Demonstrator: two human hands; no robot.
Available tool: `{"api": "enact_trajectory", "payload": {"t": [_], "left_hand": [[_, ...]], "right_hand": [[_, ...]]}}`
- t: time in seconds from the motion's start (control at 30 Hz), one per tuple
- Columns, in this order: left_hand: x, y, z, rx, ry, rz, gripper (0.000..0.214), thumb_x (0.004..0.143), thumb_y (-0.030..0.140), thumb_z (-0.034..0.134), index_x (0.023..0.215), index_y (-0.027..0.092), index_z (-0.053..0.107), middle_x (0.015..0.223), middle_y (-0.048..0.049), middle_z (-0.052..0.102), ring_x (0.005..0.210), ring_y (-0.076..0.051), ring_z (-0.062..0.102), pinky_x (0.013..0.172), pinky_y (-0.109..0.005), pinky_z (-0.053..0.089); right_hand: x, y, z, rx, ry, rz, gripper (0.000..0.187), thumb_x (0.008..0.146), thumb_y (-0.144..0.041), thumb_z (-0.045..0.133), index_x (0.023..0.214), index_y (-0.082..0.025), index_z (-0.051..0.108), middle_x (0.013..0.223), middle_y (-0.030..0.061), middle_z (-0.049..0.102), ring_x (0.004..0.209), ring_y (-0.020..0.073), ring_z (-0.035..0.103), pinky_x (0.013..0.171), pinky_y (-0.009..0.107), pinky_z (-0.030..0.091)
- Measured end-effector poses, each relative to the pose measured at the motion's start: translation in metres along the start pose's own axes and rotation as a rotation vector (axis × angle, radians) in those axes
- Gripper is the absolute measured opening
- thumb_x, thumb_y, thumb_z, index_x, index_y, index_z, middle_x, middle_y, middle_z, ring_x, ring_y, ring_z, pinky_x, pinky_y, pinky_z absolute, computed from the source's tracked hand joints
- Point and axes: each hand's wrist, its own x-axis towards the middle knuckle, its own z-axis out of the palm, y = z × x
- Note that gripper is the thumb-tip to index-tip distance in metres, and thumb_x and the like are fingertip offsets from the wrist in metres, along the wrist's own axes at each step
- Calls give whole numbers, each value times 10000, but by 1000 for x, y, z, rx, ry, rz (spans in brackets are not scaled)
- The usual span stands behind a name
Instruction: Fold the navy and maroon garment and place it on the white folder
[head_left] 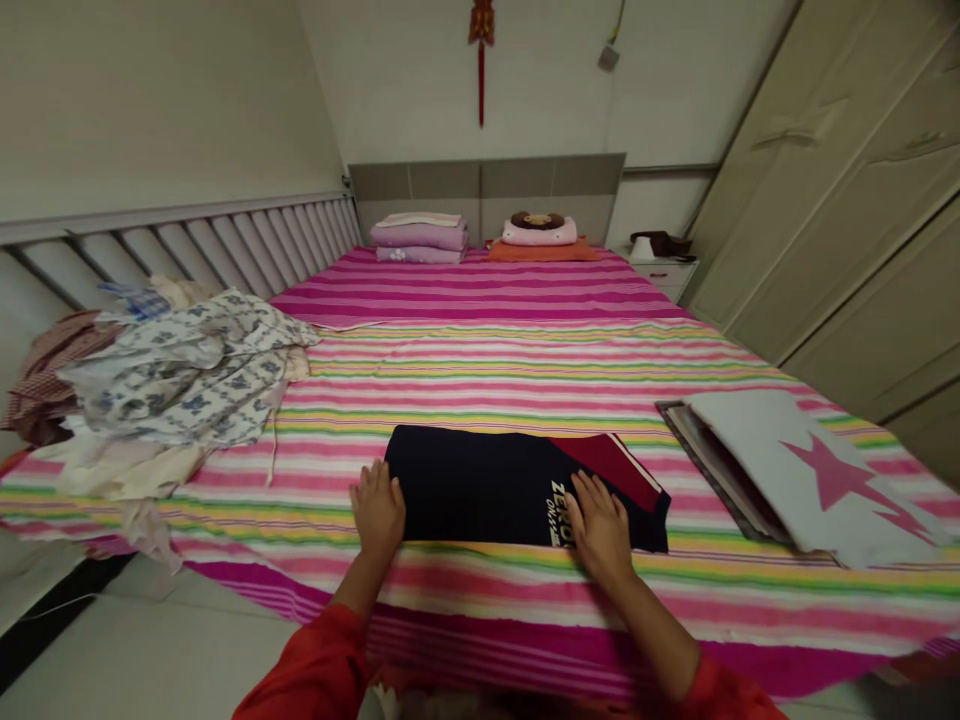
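Note:
A folded navy garment (472, 485) with a dark red panel, a white stripe and pale lettering lies flat on the striped bedspread (480, 385). At its left end rests my left hand (379, 508), fingers stretched out, partly on the bedspread and touching the cloth's edge. My right hand (600, 525) lies flat over the lettering near the right end, with fingers spread. Part of the lettering is hidden under it. What kind of garment this is cannot be made out from the fold.
Crumpled clothes (195, 370) are heaped at the left by the bed rail (225, 235). A folded stack (810, 475), with a pink star on its white top piece, lies at the right. Folded bedding (420, 238) and a pillow pile (540, 235) sit by the headboard (487, 185).

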Motion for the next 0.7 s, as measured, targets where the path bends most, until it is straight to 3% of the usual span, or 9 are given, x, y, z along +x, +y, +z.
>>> {"api": "enact_trajectory", "payload": {"t": [0.1,0.2,0.27,0.33,0.4,0.47,0.7], "left_hand": [[-8,63,5,-105,-103,265,478,956,242,258,1354,123,494,1470,-131,433,1380,-280,362,1113,-501,330],[-23,137,17,-207,-228,520,476,966,252,260,1410,196,422,1496,-79,406,1394,-224,343,1118,-484,340],[-28,174,28,-239,-269,590,482,970,289,278,1434,211,382,1506,-69,393,1403,-216,326,1123,-488,336],[-24,192,39,-236,-290,603,488,971,335,297,1436,214,382,1501,-67,401,1403,-219,326,1131,-493,324],[-11,191,48,-211,-293,600,488,971,363,308,1428,218,397,1489,-66,419,1399,-215,335,1139,-486,313],[8,176,53,-178,-279,594,485,971,366,316,1426,223,402,1479,-64,434,1399,-208,336,1143,-469,307],[72,80,47,11,-264,420,483,962,340,324,1423,228,416,1478,-69,426,1407,-228,319,1147,-458,285]], "right_hand": [[26,-4,-9,-6,54,1,498,981,-385,246,1355,-205,521,1447,94,478,1368,259,360,1062,491,308],[45,1,-5,-38,32,40,502,977,-398,248,1372,-226,505,1481,89,432,1381,279,335,1073,549,272],[48,10,5,-60,-13,95,507,972,-411,249,1369,-235,511,1464,95,455,1367,293,357,1064,577,269],[47,19,16,-77,-39,127,512,969,-421,249,1364,-240,519,1438,97,487,1351,298,381,1059,589,271],[43,24,24,-90,-36,130,517,968,-429,248,1366,-240,518,1430,96,496,1346,297,390,1060,587,274],[40,26,27,-96,-25,123,521,968,-432,245,1362,-236,523,1428,97,498,1343,297,395,1057,584,281],[40,23,23,-89,-13,116,517,963,-417,257,1336,-213,550,1409,102,520,1323,296,413,1051,570,289]]}}
